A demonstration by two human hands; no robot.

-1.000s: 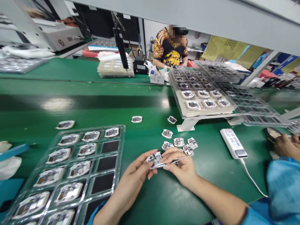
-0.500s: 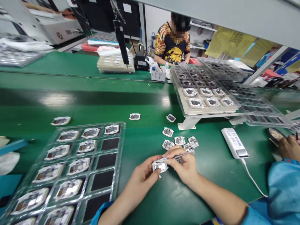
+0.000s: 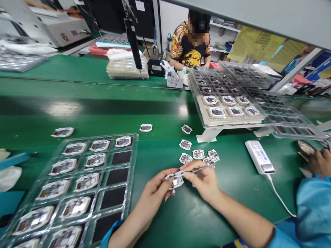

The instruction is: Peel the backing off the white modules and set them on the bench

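Observation:
My left hand (image 3: 154, 188) pinches a small white-framed electronic module (image 3: 177, 182), which looks like a watch housing with parts inside. The module is tilted, with its inner side partly toward me. In my right hand (image 3: 203, 181) is a pair of thin metal tweezers (image 3: 199, 169), held nearly level, their tips at the module's upper edge. My fingers hide part of the module and the exact contact at the tips. Just beyond my hands lie several similar modules (image 3: 198, 154) on the green tabletop.
At left is a clear compartment tray (image 3: 136, 151) with several modules. More modules (image 3: 146, 127) lie on the green strip behind. A raised stack of trays (image 3: 204, 119) stands at back right. A white corded device (image 3: 259, 156) and a co-worker's hand (image 3: 320, 162) are at right; another person sits opposite.
The module in my left hand has tipped, and my left fingers have shifted around it. Modules on the strip behind have slid slightly left. The tweezers stay at the module.

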